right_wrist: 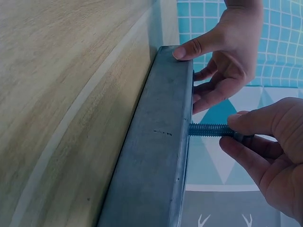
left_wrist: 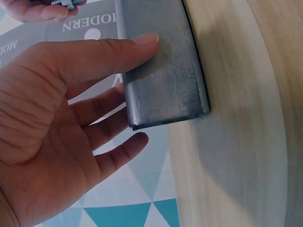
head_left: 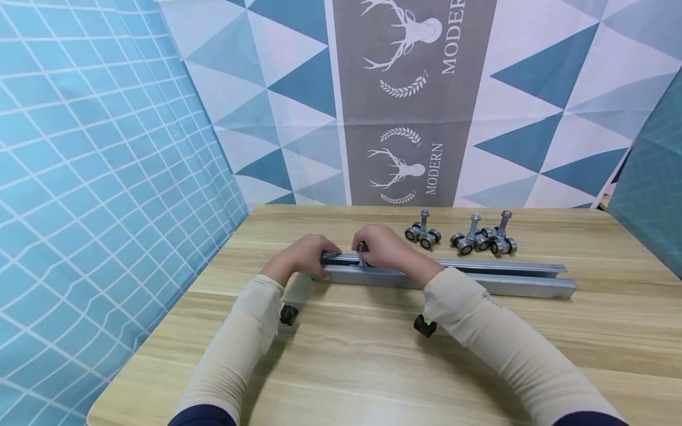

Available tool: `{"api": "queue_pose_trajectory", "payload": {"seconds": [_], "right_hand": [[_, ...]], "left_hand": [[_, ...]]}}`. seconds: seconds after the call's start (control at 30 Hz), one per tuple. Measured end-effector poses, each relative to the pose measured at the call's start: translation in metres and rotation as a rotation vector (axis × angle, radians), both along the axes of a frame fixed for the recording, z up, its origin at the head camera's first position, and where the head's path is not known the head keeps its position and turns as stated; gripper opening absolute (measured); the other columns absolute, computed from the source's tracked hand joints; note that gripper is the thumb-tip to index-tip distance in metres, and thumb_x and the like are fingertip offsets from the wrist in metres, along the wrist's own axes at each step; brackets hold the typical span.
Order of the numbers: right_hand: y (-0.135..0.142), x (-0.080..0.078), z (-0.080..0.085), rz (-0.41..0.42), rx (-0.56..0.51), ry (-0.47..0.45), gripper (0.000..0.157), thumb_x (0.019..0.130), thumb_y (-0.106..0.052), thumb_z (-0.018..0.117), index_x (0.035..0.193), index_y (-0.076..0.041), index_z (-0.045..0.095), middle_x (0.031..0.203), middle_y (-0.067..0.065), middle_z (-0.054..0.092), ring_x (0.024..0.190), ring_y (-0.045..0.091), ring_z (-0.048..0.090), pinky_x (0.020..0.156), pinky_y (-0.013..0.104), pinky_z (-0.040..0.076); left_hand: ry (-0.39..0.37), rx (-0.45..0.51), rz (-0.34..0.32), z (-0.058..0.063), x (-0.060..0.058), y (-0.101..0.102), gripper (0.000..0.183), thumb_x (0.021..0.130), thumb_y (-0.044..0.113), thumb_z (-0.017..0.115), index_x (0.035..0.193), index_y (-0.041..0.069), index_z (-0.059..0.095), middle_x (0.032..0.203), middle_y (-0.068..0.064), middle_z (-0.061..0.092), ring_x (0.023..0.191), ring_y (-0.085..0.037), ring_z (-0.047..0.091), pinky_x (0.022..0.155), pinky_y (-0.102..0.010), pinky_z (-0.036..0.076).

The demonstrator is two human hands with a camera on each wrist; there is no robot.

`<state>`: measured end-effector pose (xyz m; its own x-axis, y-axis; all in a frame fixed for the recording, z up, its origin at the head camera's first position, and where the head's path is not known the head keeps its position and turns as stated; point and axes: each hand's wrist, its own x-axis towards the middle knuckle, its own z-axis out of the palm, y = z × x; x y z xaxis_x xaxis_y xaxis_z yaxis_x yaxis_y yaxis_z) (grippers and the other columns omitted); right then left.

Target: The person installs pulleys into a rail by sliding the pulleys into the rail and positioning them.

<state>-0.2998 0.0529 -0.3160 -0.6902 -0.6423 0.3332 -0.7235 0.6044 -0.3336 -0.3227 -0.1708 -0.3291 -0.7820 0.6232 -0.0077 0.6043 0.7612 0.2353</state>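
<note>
A grey metal channel rail (head_left: 511, 286) lies lengthwise on the table, its long open slot facing up. My left hand (head_left: 306, 258) grips the rail's left end. In the left wrist view the thumb presses the near face of the rail (left_wrist: 163, 80), and the fingers are partly hidden behind it. From the slot near that end rises an upright threaded bolt (right_wrist: 206, 129). My right hand (head_left: 386, 247) pinches the bolt's top between thumb and fingertips, seen closely in the right wrist view. Whatever the bolt joins inside the rail is hidden.
Behind the rail stand three wheeled roller trolleys with upright bolts: one trolley (head_left: 423, 231) alone, a second trolley (head_left: 469, 236) and a third trolley (head_left: 502, 236) close together. A patterned cloth (head_left: 298, 118) hangs behind the wooden table (head_left: 351, 367); blue checked cloth (head_left: 106, 177) hangs at left.
</note>
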Motion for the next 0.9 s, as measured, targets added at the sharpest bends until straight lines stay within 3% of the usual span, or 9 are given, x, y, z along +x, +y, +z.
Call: {"api": "queue_pose_trajectory", "payload": {"seconds": [0.27,0.9], "right_hand": [[-0.006,-0.003,0.0,0.01,0.009,0.009,0.017,0.082,0.006,0.065,0.092,-0.004,0.075,0.09,0.005,0.07,0.08,0.017,0.064,0.075,0.033,0.052],[-0.023,-0.005,0.001,0.024,0.019,0.022,0.015,0.084,0.003,0.066,0.094,-0.003,0.075,0.091,0.005,0.071,0.082,0.018,0.064,0.077,0.033,0.052]], "left_hand": [[0.0,0.009,0.031,-0.002,-0.002,-0.009,0.062,0.066,0.009,0.089,0.124,0.006,0.067,0.118,-0.007,0.067,0.107,-0.023,0.061,0.094,-0.04,0.047],[-0.12,0.18,0.115,-0.009,-0.007,-0.036,0.066,0.066,0.013,0.089,0.127,0.008,0.065,0.122,-0.007,0.065,0.109,-0.024,0.061,0.095,-0.042,0.047]]}}
